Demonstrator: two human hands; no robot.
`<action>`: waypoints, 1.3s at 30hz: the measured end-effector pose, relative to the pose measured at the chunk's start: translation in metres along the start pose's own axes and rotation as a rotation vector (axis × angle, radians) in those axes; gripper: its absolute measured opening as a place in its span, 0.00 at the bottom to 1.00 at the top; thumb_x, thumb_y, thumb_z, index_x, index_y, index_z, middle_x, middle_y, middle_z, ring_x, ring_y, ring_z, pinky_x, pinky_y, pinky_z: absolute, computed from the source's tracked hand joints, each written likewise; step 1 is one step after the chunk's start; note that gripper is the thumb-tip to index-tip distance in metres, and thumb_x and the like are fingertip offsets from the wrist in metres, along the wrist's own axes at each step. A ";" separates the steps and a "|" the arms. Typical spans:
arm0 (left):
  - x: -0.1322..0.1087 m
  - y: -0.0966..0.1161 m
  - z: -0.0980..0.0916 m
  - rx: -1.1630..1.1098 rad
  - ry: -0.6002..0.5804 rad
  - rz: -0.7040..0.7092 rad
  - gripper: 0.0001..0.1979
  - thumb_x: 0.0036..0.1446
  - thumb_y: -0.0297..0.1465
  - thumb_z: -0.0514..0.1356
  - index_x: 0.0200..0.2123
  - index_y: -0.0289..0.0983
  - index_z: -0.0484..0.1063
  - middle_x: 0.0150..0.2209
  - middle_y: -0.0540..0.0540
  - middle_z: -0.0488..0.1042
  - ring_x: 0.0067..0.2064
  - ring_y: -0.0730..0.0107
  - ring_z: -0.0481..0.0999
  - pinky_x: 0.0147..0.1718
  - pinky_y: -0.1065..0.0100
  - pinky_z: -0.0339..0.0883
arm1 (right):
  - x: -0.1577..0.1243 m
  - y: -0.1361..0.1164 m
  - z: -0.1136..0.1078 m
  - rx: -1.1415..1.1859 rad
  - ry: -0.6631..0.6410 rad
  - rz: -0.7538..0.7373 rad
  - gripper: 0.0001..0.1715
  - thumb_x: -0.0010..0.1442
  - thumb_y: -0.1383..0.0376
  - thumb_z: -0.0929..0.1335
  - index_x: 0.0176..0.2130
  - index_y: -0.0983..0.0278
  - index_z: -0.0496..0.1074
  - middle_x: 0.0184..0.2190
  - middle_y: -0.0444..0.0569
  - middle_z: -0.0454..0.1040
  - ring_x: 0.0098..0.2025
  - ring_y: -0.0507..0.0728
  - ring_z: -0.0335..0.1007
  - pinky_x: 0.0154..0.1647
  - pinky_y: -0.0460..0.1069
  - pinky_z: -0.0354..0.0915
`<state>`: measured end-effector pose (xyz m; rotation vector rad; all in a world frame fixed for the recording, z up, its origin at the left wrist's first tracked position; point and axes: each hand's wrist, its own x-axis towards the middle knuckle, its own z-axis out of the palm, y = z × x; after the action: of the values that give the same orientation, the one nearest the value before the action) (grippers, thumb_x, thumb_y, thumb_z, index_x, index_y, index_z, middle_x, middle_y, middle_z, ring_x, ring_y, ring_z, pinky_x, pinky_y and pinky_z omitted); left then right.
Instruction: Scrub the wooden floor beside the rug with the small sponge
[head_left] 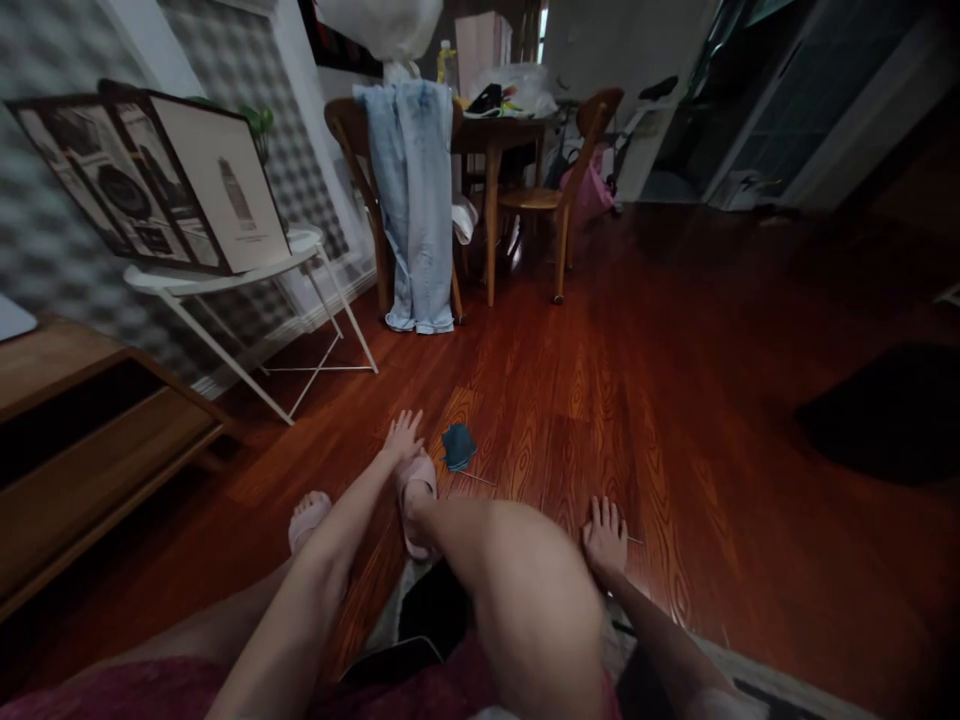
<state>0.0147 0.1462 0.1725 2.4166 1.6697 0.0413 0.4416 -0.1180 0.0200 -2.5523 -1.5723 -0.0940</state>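
Head view, left hand [405, 436] held spread, teal piece [458, 447] laid on floor [705, 400] just right of that hand, right hand [606, 540] placed palm-down, fingers spread, thin stick [634, 541] seen beside it.

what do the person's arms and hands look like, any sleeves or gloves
The left hand and right hand wear no gloves; no rings or watch show. The left forearm and right forearm look bare; a pale patch at lower right may be a sleeve.

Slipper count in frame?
2. One slipper is on the left foot; the other slipper is on the right foot, its toe end by the left hand. No others visible.
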 end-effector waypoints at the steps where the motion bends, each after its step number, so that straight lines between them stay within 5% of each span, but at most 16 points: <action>1: 0.003 0.002 -0.009 0.015 -0.006 0.034 0.37 0.61 0.37 0.54 0.71 0.37 0.48 0.71 0.32 0.50 0.72 0.51 0.44 0.65 0.45 0.47 | -0.001 -0.003 0.001 0.016 0.006 0.011 0.39 0.63 0.63 0.55 0.70 0.71 0.53 0.72 0.64 0.46 0.74 0.66 0.34 0.71 0.67 0.40; 4: 0.013 0.011 -0.035 0.061 -0.040 0.158 0.36 0.61 0.38 0.54 0.71 0.40 0.50 0.71 0.37 0.52 0.72 0.55 0.45 0.66 0.49 0.47 | 0.017 -0.048 0.002 0.112 0.003 -0.108 0.39 0.61 0.66 0.56 0.68 0.77 0.55 0.71 0.67 0.50 0.74 0.64 0.37 0.72 0.62 0.40; 8: 0.029 0.020 -0.060 0.114 -0.089 0.298 0.36 0.61 0.41 0.55 0.70 0.42 0.51 0.71 0.41 0.54 0.72 0.56 0.45 0.67 0.51 0.46 | 0.061 -0.170 -0.008 0.303 -0.060 -0.437 0.38 0.59 0.71 0.56 0.67 0.73 0.58 0.71 0.59 0.53 0.73 0.59 0.43 0.71 0.56 0.44; 12: 0.035 0.026 -0.063 0.140 -0.109 0.378 0.36 0.61 0.40 0.56 0.70 0.44 0.51 0.71 0.43 0.52 0.73 0.56 0.44 0.68 0.51 0.43 | 0.089 -0.282 -0.013 0.412 -0.158 -0.611 0.38 0.62 0.68 0.58 0.69 0.68 0.54 0.73 0.57 0.47 0.74 0.59 0.39 0.71 0.58 0.44; 15: 0.030 0.031 -0.056 0.153 -0.124 0.458 0.37 0.60 0.40 0.57 0.70 0.44 0.51 0.72 0.43 0.51 0.73 0.56 0.43 0.68 0.51 0.43 | 0.092 -0.318 -0.005 0.391 -0.259 -0.634 0.37 0.65 0.63 0.59 0.70 0.68 0.52 0.73 0.58 0.45 0.74 0.60 0.35 0.71 0.59 0.43; 20: 0.013 0.040 -0.045 0.158 -0.157 0.557 0.35 0.59 0.39 0.59 0.69 0.48 0.54 0.71 0.46 0.54 0.72 0.58 0.46 0.68 0.53 0.41 | 0.083 -0.284 0.010 0.327 -0.242 -0.652 0.35 0.68 0.60 0.56 0.70 0.68 0.52 0.73 0.57 0.46 0.74 0.59 0.35 0.71 0.58 0.40; 23: -0.002 0.049 -0.047 0.159 -0.169 0.598 0.34 0.57 0.38 0.61 0.67 0.49 0.58 0.70 0.48 0.56 0.72 0.59 0.47 0.68 0.55 0.39 | 0.073 -0.220 0.013 0.305 -0.176 -0.598 0.33 0.69 0.57 0.56 0.69 0.62 0.55 0.73 0.55 0.45 0.74 0.61 0.35 0.71 0.60 0.41; 28: -0.036 0.080 -0.059 0.179 -0.220 0.696 0.36 0.56 0.37 0.60 0.68 0.49 0.57 0.71 0.48 0.53 0.73 0.57 0.44 0.68 0.52 0.36 | 0.055 -0.092 0.006 0.205 -0.110 -0.306 0.32 0.69 0.54 0.55 0.68 0.56 0.59 0.73 0.54 0.45 0.74 0.62 0.37 0.69 0.61 0.43; 31: -0.058 0.101 -0.062 0.164 -0.240 0.781 0.36 0.54 0.36 0.60 0.67 0.50 0.59 0.71 0.50 0.52 0.73 0.55 0.44 0.68 0.51 0.34 | 0.038 -0.046 0.000 0.150 -0.105 -0.157 0.32 0.69 0.54 0.53 0.65 0.60 0.64 0.71 0.56 0.52 0.72 0.63 0.43 0.69 0.60 0.44; 36: -0.097 0.111 -0.056 0.094 -0.309 0.767 0.34 0.49 0.33 0.62 0.60 0.59 0.67 0.68 0.60 0.60 0.72 0.57 0.47 0.68 0.54 0.40 | -0.009 -0.061 0.005 0.102 -0.047 -0.069 0.33 0.68 0.58 0.52 0.66 0.66 0.61 0.69 0.62 0.55 0.71 0.66 0.46 0.69 0.63 0.43; 39: -0.122 0.109 -0.056 0.142 -0.225 0.963 0.32 0.50 0.35 0.60 0.61 0.58 0.67 0.67 0.58 0.61 0.72 0.55 0.47 0.68 0.51 0.41 | -0.036 -0.089 0.016 0.122 -0.046 -0.176 0.35 0.67 0.57 0.54 0.69 0.63 0.56 0.71 0.59 0.52 0.72 0.67 0.44 0.69 0.63 0.42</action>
<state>0.0633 0.0046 0.2583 2.9404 0.3230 -0.2000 0.3453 -0.1082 0.0074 -2.3377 -1.7593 0.0403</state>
